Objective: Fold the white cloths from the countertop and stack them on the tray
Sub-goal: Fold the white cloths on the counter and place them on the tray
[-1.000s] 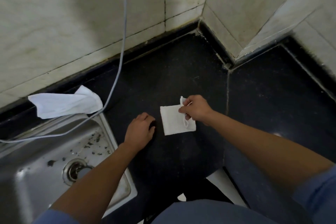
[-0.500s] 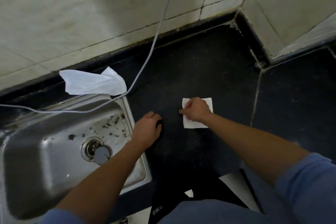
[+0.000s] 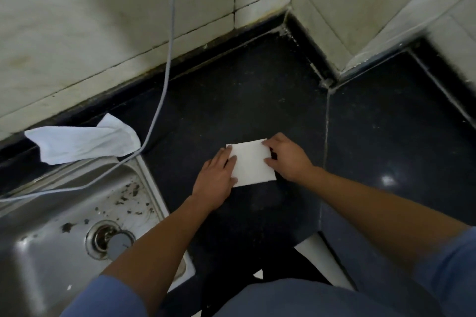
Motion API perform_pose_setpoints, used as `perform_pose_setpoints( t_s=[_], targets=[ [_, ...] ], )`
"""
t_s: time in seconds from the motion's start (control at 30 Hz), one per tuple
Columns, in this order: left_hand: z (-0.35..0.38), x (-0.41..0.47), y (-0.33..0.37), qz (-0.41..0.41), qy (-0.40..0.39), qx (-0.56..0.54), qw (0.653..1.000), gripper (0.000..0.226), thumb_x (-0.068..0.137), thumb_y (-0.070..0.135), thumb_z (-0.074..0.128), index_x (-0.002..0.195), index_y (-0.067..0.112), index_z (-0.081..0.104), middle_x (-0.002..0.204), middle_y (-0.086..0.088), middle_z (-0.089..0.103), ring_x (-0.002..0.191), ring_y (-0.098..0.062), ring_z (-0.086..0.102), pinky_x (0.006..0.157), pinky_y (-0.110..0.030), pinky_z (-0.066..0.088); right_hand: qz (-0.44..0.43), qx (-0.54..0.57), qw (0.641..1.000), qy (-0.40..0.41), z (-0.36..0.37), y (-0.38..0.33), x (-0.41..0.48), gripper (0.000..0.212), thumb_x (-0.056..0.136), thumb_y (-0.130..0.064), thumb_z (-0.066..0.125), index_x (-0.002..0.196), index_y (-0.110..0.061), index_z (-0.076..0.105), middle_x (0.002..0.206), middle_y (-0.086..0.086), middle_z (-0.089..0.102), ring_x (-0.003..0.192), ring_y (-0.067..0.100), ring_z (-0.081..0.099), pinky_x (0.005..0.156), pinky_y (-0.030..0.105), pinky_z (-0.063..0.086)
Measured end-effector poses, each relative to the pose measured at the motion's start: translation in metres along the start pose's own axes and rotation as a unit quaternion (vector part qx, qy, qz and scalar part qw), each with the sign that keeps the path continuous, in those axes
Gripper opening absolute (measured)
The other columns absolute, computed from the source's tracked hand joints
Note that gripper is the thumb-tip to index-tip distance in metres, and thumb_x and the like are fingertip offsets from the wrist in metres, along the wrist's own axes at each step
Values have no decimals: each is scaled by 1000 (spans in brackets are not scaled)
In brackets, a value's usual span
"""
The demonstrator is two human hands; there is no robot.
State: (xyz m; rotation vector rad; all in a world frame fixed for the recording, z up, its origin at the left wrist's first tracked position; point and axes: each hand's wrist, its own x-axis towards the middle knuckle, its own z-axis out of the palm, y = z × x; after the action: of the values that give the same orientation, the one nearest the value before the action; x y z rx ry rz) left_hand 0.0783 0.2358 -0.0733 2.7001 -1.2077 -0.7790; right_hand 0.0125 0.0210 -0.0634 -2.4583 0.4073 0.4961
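Pressing down on both short edges, you had the folded cloth [image 3: 252,163] pinned flat on the dark bench [image 3: 257,100] at the centre of the frame. Your left hand [image 3: 215,179] lay released and flat, fingers over the cloth's left edge; your right hand [image 3: 288,157] rested on the right edge with fingertips bent, grasping nothing that I could tell. That hold likely kept the layers square so the crease would set. A second cloth [image 3: 82,143], unfolded and rumpled, lay at the left of the frame, on the bench behind the sink [image 3: 51,226]. A grey cable [image 3: 168,64] hung down the tiled wall [image 3: 103,20] and trailed just beside that cloth, where it could snag a reach. No tray showed anywhere.
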Motion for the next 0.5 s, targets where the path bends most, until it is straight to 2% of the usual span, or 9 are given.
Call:
perform_pose_setpoints(
  t_s=[0.1, 0.2, 0.33, 0.4, 0.5],
  targets=[
    [0, 0, -1, 2, 8, -3, 1000, 62, 97, 35, 46, 150, 14, 21, 161, -3, 0, 148, -20, 4, 116, -38, 18, -75, -68, 995, 25, 12, 9, -28, 26, 88, -24, 64, 113, -17, 67, 110, 3, 57, 102, 21, 55, 76, 37, 51],
    [-1, 0, -2, 1, 9, -4, 1000, 62, 97, 36, 46, 150, 15, 22, 161, -2, 0, 148, -20, 4, 116, -39, 18, -85, -72, 993, 38, 25, 25, -45, 12, 87, -24, 67, 94, -16, 72, 94, 3, 61, 90, 24, 60, 63, 36, 51],
    [-5, -1, 0, -4, 2, 3, 1000, 62, 98, 36, 45, 151, 16, 20, 161, -2, -2, 148, -20, 2, 117, -39, 15, -81, -79, 993, 26, 19, 27, -44, 12, 87, -27, 67, 95, -20, 72, 96, 0, 61, 93, 21, 58, 66, 35, 50],
    [-5, -6, 1, -12, 25, -12, 1000, 57, 97, 34, 46, 148, 16, 27, 160, -4, 5, 147, -22, 6, 116, -39, 17, -93, -88, 992, 18, 10, 20, -36, 16, 88, -31, 65, 98, -20, 72, 100, -2, 60, 96, 19, 56, 69, 33, 48],
    [-3, -21, -2, -41, 70, -42, 996, 50, 94, 29, 52, 142, 17, 40, 156, -7, 21, 143, -24, 20, 113, -40, 25, -104, -84, 990, 46, -4, -3, -10, 22, 89, -33, 63, 105, -20, 70, 104, -1, 60, 101, 18, 53, 73, 30, 45]
  ],
)
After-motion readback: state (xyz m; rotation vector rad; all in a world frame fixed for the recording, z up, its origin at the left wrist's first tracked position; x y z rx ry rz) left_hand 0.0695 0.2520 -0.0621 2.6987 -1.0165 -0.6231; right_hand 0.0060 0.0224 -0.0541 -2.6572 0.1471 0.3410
